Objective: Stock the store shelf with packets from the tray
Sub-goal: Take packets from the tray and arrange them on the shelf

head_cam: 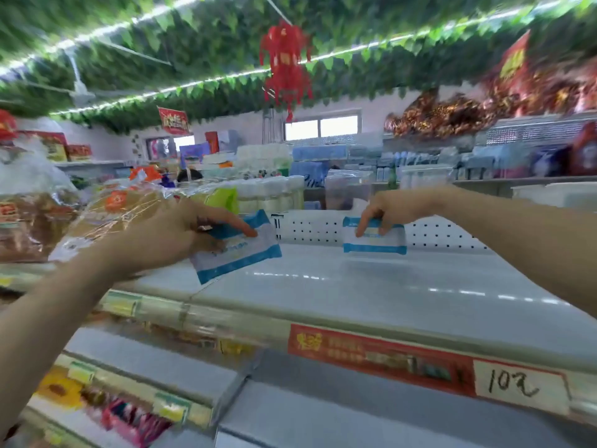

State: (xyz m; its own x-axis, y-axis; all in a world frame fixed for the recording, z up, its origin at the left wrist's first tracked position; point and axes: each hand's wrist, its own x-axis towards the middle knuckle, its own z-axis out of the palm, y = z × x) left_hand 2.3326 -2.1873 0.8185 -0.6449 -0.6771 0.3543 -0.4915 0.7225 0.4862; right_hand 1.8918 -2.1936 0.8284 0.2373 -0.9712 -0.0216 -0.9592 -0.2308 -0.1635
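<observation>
- Left hand pinches tilted packet just above top shelf.
- Right hand grips second packet, upright by shelf's perforated back panel.
- Advice: stand both upright, backed against panel, touching.

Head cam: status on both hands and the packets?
Left hand grips tilted packet over the shelf. Right hand pinches upright packet near the back panel. Bread bags crowd left side.
</observation>
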